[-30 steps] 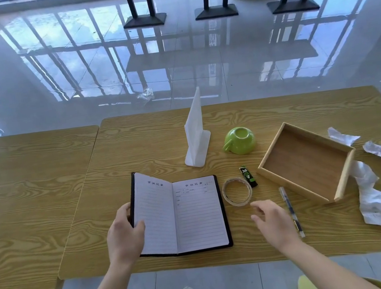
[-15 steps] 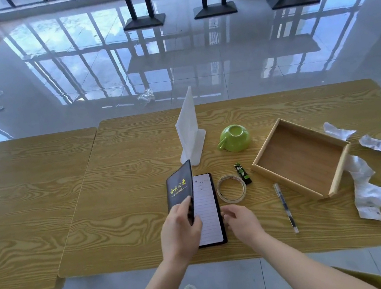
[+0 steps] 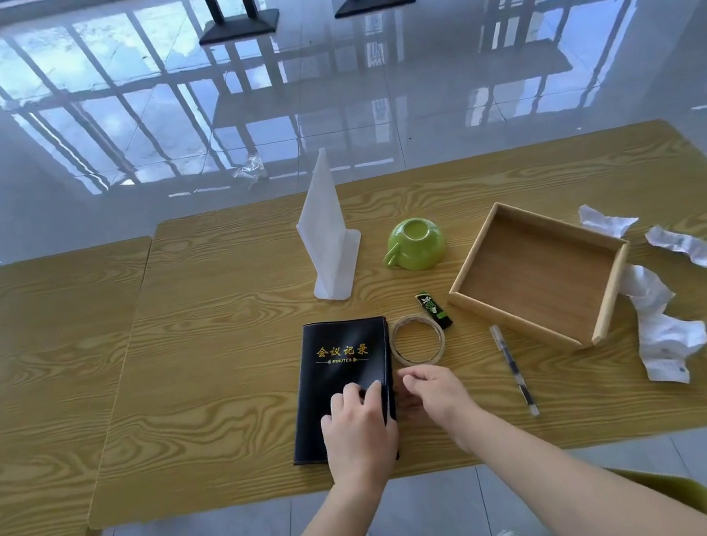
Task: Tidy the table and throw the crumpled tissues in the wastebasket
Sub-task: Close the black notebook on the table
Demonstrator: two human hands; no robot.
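Observation:
A black notebook (image 3: 338, 362) with gold lettering lies closed on the wooden table (image 3: 224, 333). My left hand (image 3: 359, 427) rests flat on its lower right corner, fingers spread. My right hand (image 3: 436, 390) hovers just right of the book's edge, fingers curled and holding nothing. Three crumpled white tissues lie at the right: a large one (image 3: 659, 327) beside the wooden tray (image 3: 605, 308), a small one (image 3: 606, 221) behind the tray, and another (image 3: 680, 244) further right. No wastebasket is in view.
A tape ring (image 3: 417, 340), a small green packet (image 3: 433, 309) and a pen (image 3: 513, 367) lie between notebook and tray. A green cup (image 3: 414, 244) sits upside down beside a white standing sign holder (image 3: 328, 234). A second table (image 3: 35, 361) adjoins at left.
The notebook lay open a second ago; my left hand folded its left cover over to the right, and it is now closed. My right hand moved in to the book's right edge.

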